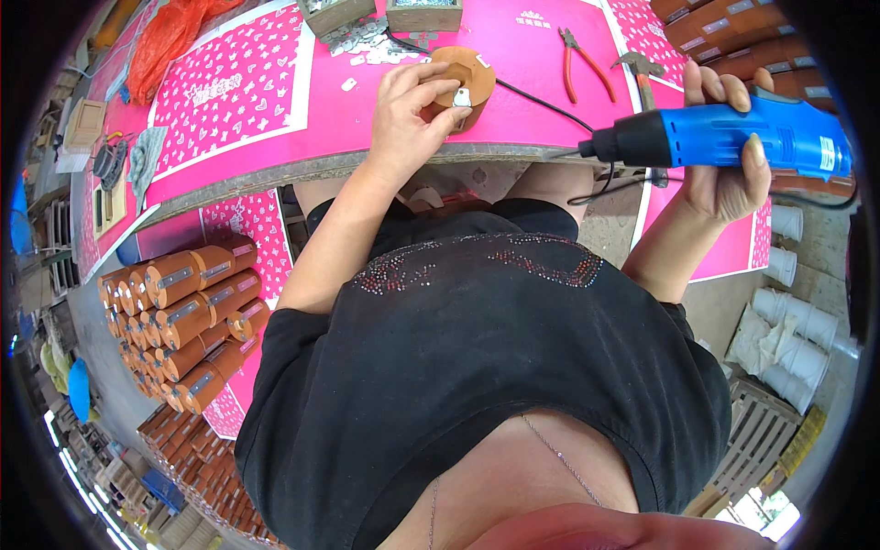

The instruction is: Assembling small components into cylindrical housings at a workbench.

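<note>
Now brown cylinder [463,81] under left hand [410,115].

Cylinder [463,82] on table [302,174], pliers [582,64] to its rt

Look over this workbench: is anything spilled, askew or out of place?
Small metal plates lie scattered loose on the pink table beside two wooden boxes, as if spilled. Pliers and hammer lie flat; nothing else stands out.
</note>
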### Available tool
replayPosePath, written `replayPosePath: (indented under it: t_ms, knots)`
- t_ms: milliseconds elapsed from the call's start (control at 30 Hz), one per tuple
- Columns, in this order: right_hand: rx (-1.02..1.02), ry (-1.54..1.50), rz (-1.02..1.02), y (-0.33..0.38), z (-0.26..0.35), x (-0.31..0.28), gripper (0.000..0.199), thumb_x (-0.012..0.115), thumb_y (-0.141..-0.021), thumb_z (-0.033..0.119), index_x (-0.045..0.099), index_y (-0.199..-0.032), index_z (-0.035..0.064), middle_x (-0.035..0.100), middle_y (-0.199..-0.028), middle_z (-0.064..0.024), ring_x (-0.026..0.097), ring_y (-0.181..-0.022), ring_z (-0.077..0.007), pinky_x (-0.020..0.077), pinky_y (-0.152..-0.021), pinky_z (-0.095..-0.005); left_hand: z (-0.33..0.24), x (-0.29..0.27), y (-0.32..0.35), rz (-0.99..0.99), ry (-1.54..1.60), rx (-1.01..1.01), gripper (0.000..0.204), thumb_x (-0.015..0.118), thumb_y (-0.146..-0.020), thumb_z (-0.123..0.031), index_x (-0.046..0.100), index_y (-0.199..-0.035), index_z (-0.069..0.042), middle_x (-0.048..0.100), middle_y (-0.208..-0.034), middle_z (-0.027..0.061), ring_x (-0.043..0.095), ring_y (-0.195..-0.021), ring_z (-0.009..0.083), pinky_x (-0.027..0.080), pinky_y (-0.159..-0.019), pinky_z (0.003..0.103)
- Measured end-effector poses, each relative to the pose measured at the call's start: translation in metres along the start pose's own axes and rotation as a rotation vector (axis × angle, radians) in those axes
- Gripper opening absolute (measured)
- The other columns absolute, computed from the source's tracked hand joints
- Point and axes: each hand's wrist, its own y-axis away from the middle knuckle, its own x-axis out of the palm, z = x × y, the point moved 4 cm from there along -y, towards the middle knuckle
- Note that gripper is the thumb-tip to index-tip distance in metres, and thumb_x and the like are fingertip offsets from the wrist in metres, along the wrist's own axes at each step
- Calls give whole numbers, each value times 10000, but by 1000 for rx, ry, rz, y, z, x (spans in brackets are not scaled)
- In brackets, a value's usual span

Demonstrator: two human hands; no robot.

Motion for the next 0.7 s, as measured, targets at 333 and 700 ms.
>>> replayPosePath:
  t_ms: [333,700]
  knots:
    - [-80,-95,267,-3,3,18,529,535,-748,220,401,-1227,39,480,-847,-76,436,-806,-183,329,-857,-420,2,1,2,-7,-8,79,248,737,-606,-161,665,-824,-67,600,-1004,73,501,-980,265,399,-844,359]
    - [-101,-26,198,-4,-1,18,535,540,-743,224,401,-1227,44,490,-831,-69,430,-782,-171,333,-810,-377,2,-1,6,2,-90,155,276,741,-607,-180,647,-844,-73,594,-1001,72,503,-976,280,410,-836,361]
